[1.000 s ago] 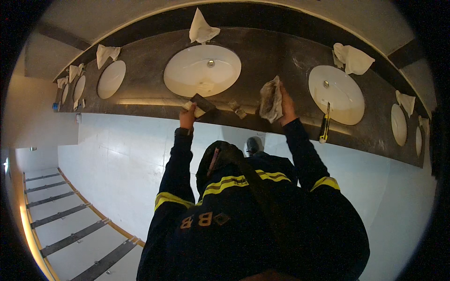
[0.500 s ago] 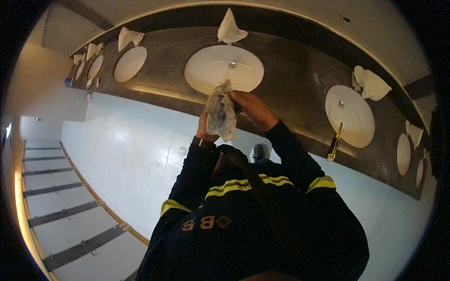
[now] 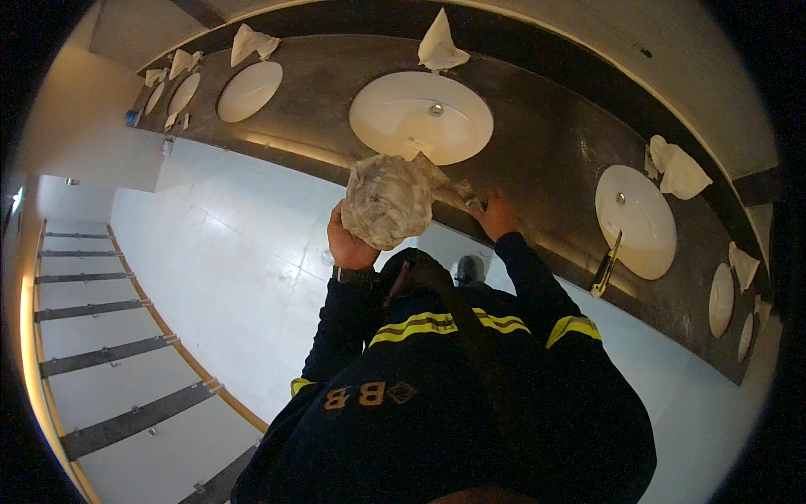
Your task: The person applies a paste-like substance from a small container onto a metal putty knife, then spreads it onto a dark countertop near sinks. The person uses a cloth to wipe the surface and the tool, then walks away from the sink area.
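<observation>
My left hand (image 3: 348,244) grips a rounded bundle in crumpled, cloudy plastic wrapping (image 3: 387,202) from below, in front of the countertop's near edge. What lies inside the wrapping cannot be made out. A thin strip of the wrapping or tape (image 3: 467,196) reaches right from the bundle. My right hand (image 3: 499,215) is closed on the strip's far end, apart from the bundle. Just beyond the bundle is a white oval sink (image 3: 378,126) set into the dark counter.
On the dark countertop (image 3: 537,134), a yellow and black utility knife (image 3: 604,270) rests against the rim of the right-hand sink (image 3: 655,227). Behind the sinks, the taps are covered by white wrapping (image 3: 441,44). A row of partition doors (image 3: 92,336) stands at the left.
The bundle has turned so its broad round side shows. My right hand has moved away to the right, drawing out the strip. The view has shifted slightly.
</observation>
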The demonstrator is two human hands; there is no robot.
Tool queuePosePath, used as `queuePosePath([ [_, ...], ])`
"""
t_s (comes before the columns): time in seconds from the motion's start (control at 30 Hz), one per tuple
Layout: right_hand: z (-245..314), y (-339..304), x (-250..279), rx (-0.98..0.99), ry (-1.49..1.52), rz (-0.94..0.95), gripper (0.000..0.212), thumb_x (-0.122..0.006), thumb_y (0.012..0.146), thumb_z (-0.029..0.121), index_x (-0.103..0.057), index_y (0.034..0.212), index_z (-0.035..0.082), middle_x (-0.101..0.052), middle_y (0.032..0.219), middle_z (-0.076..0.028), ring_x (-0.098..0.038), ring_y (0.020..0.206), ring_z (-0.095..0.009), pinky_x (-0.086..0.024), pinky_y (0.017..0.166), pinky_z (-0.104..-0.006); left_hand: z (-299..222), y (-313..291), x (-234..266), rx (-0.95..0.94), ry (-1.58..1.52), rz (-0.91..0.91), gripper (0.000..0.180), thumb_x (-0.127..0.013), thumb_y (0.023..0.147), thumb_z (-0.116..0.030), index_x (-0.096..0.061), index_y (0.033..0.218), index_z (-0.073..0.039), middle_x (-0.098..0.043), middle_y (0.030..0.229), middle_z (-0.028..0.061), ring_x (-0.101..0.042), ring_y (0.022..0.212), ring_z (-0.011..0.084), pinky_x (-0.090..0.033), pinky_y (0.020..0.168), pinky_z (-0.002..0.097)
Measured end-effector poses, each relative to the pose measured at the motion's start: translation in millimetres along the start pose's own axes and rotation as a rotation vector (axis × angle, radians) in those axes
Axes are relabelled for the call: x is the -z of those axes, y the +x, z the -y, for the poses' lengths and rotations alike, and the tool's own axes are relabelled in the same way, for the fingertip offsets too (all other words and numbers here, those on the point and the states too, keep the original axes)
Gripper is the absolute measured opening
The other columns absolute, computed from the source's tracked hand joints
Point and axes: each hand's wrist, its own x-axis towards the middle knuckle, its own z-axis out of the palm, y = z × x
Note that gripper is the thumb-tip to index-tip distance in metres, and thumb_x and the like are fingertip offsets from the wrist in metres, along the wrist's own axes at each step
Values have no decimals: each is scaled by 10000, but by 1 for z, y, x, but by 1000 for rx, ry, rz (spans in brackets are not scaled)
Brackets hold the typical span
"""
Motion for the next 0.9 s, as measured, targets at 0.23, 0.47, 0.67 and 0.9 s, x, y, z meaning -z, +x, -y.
queuePosePath([
  [0.23,-3,5,-13,0,31,-45,334,-735,737,226,-535,926,38,-600,886,-132,-581,805,-309,-463,702,-430,4,-23,-20,-291,493,1,447,-311,935,-272,-431,1288,-25,-466,1316,183,-443,1218,339,-343,1029,495],
  [0.47,110,3,156,72,1041,99,278,-701,789,242,-514,877,57,-557,807,-42,-515,725,-132,-438,657,-282,-35,-28,-86,-115,-64,243,410,-333,924,-235,-453,1259,-30,-481,1299,174,-450,1216,328,-366,1012,488],
  [0.67,157,-13,212,220,1141,325,240,-672,812,174,-470,906,84,-521,823,-13,-499,716,-92,-439,630,-250,-7,-46,-139,-28,77,367,382,-367,926,-195,-442,1252,-10,-525,1237,162,-489,1171,292,-411,981,436],
  [0.9,174,-44,218,338,994,127,375,-632,843,175,-504,1157,15,-609,1027,-119,-593,892,-173,-483,794,-317,32,-48,-157,-515,1015,194,372,-679,806,-54,-513,1131,17,-624,1052,115,-605,957,175,-495,813,298],
])
